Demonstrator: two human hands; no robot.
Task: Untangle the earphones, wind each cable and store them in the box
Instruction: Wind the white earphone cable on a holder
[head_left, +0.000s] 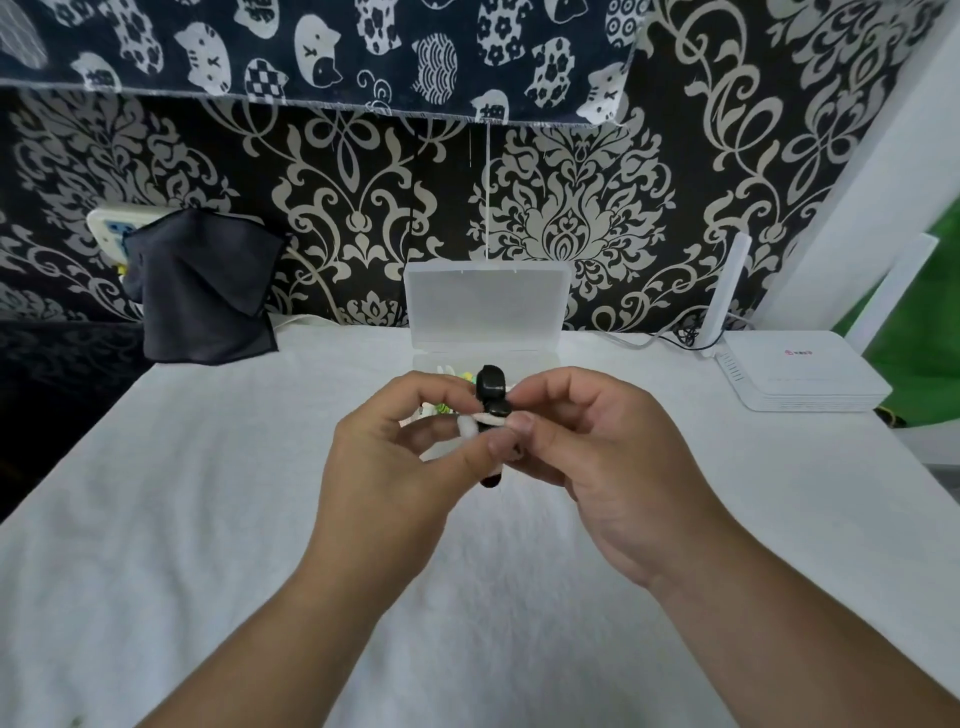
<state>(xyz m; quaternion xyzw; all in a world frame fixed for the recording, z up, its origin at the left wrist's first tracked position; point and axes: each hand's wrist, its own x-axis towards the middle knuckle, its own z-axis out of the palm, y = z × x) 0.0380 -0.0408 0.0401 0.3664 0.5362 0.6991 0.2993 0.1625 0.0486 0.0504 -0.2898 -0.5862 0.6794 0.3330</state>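
Black earphone bundle (491, 392): glossy cable wound into a tight coil, held mid-frame above the desk (208, 519), which has a white fleecy cover. A soft white strip (480, 422) crosses its waist; tie or cable, can't tell. Left hand (410, 457) and right hand (597, 467): fingers (540, 387) curled, pinching the bundle from both sides. Its lower end is mostly hidden behind the thumbs. Box (485, 306): translucent plastic, rectangular, lid upright, at 12 o'clock behind the hands. Its green and white contents are mostly blocked. White router (800, 379) at 3 o'clock.
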